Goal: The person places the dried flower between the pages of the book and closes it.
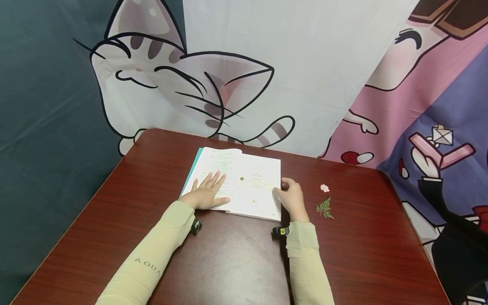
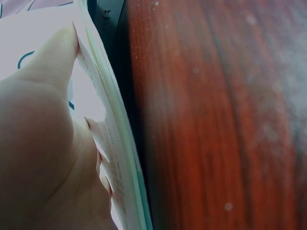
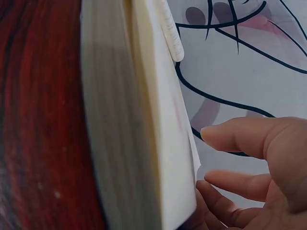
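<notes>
A thick book [image 1: 255, 169] lies open on the table, its pages white with print on the left side and small pictures on the right. My left hand [image 1: 206, 195] rests on the left page with fingers spread. In the left wrist view, the left thumb [image 2: 55, 55] lies along the page near the book's lower edge. At the right edge of the book is my right hand [image 1: 292, 198], its fingertips by the page edge. The right wrist view shows a gap between the right thumb [image 3: 225, 136] and forefinger, beside the book's thick page block [image 3: 115, 120].
Right of the book, a small pink flower [image 1: 324, 188] and a green fern leaf [image 1: 325, 208] lie on the brown table [image 1: 362, 237]. A small round greenish spot [image 1: 242, 178] shows on the right page. Behind the table hangs a cartoon cloth [image 1: 305, 63].
</notes>
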{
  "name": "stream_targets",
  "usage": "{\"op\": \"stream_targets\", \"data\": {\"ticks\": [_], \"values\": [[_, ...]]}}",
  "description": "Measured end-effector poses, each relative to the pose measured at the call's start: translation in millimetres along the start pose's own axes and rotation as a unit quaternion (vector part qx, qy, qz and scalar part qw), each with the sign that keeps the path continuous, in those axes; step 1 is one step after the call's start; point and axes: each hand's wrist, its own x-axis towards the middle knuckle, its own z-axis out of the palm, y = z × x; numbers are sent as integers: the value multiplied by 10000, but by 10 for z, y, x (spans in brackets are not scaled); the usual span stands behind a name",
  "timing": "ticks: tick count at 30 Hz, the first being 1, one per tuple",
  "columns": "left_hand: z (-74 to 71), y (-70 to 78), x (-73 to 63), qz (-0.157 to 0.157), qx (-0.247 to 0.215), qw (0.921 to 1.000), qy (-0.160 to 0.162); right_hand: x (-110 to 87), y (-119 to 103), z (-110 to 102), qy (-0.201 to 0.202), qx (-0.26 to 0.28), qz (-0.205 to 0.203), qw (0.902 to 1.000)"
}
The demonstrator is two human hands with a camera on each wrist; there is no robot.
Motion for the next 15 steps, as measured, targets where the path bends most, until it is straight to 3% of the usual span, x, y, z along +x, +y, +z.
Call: {"op": "stream_targets", "data": {"ticks": [6,15], "values": [[13,-21,11,-25,-31,10000,-19,39,28,47,-95,-304,-54,9995],[-5,-11,9,-62,-1,10000,-57,15,-4,35,-52,-177,-59,9998]]}}
